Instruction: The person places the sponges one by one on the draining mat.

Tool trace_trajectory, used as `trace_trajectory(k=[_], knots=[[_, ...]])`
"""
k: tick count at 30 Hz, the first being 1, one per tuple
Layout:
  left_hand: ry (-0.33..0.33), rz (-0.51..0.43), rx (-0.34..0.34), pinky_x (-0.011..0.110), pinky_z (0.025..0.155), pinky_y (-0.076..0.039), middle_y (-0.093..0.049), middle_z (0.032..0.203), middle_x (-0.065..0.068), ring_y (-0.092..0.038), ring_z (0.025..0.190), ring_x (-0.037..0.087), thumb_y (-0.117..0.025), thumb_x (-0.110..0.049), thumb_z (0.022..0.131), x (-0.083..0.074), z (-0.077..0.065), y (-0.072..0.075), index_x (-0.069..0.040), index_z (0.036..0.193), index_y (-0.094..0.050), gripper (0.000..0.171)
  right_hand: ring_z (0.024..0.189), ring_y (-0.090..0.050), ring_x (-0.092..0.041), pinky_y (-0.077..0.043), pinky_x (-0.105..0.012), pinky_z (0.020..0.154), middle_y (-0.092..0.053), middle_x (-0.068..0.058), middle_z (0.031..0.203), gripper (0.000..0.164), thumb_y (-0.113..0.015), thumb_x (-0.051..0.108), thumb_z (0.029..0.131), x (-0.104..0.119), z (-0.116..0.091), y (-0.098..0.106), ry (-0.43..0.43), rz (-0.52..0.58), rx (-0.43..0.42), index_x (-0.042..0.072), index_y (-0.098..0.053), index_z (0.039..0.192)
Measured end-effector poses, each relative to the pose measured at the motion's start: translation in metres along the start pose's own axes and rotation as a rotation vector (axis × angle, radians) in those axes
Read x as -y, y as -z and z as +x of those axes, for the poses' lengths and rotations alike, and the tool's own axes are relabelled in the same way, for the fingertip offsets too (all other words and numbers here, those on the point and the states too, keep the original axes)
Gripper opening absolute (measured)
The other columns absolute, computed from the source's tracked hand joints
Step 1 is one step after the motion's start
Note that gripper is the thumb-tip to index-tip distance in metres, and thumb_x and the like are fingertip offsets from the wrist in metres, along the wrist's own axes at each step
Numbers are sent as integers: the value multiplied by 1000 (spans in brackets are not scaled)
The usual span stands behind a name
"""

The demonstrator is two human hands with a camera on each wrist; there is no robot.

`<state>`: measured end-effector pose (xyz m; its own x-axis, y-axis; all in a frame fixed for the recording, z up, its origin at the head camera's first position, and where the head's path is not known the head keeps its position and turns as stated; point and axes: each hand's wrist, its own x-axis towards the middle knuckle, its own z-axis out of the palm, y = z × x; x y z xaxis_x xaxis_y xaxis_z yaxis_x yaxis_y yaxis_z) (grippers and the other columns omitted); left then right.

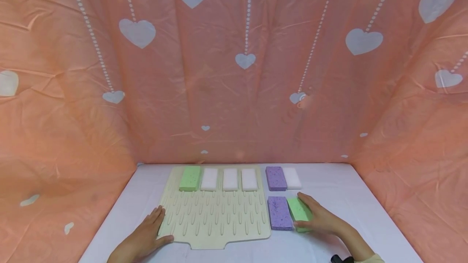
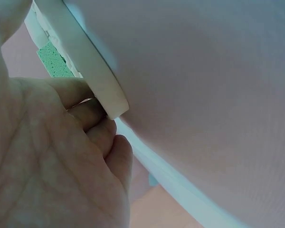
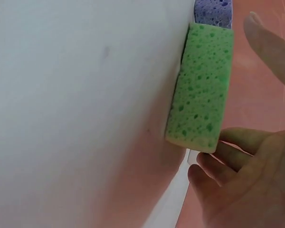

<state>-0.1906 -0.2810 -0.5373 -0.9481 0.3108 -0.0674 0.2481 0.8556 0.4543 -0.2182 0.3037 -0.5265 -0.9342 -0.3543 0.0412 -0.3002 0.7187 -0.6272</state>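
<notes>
A cream ridged board [image 1: 215,234] with a tab at its front lies flat on the table. My left hand [image 1: 146,230] rests at its left edge, fingers along the side and thumb by the front corner. In the left wrist view, the fingertips are right at the board's rim [image 2: 97,78]. To the right of the board, my right hand [image 1: 321,218] spans a green sponge [image 1: 300,212], thumb near its front end and forefinger near its back. The right wrist view shows the thumb apart from this sponge [image 3: 202,88], with other fingertips close to its end. A purple sponge [image 1: 280,213] lies beside it.
Along the board's back stand a green sponge [image 1: 190,178] and white sponges [image 1: 209,180] in a row. Right of them lie another purple sponge [image 1: 276,178] and a white one [image 1: 292,178]. Heart-patterned orange cloth [image 1: 234,113] encloses the white table [image 1: 336,186].
</notes>
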Motion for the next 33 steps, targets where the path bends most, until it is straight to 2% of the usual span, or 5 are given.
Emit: trace_trajectory(k=[9,14,21,25,33], knots=[[-32,-16,-65,6,115,13,-29,164,43,-26,152,62,-80,-55,90,14,2,-13,23,153,-36,110,151,-32,-61,-30,-75,119,-34,-39,163,115,-94,42,82,-1,-6,6,18,-29,54,-11,-31,162],[-20,-28,-34,53,134,-10,-26,165,44,-23,154,61,-80,-55,90,12,3,-10,24,154,-33,111,149,-34,-61,-33,-75,117,-34,-40,163,118,-96,40,80,-3,-7,11,53,-66,86,-13,-29,161],[1,-48,-26,26,132,4,-25,166,43,-21,154,61,-80,-56,90,9,2,-8,23,155,-32,112,152,-31,-60,-33,-70,119,-31,-39,165,121,-97,40,78,-2,-9,15,38,-74,105,-13,-27,162],[-50,-48,-28,69,127,-15,-26,161,48,-22,152,64,-79,-54,92,8,0,-6,26,152,-31,111,151,-31,-61,-34,-68,120,-30,-40,164,121,-97,38,78,-2,-11,16,42,-74,109,-14,-26,161],[1,-8,5,62,131,-15,-26,164,45,-21,156,60,-81,-49,93,1,0,-1,25,154,-31,108,149,-37,-58,-39,-65,119,-37,-37,160,115,-96,35,80,-4,-13,16,38,-92,99,-12,-30,161]])
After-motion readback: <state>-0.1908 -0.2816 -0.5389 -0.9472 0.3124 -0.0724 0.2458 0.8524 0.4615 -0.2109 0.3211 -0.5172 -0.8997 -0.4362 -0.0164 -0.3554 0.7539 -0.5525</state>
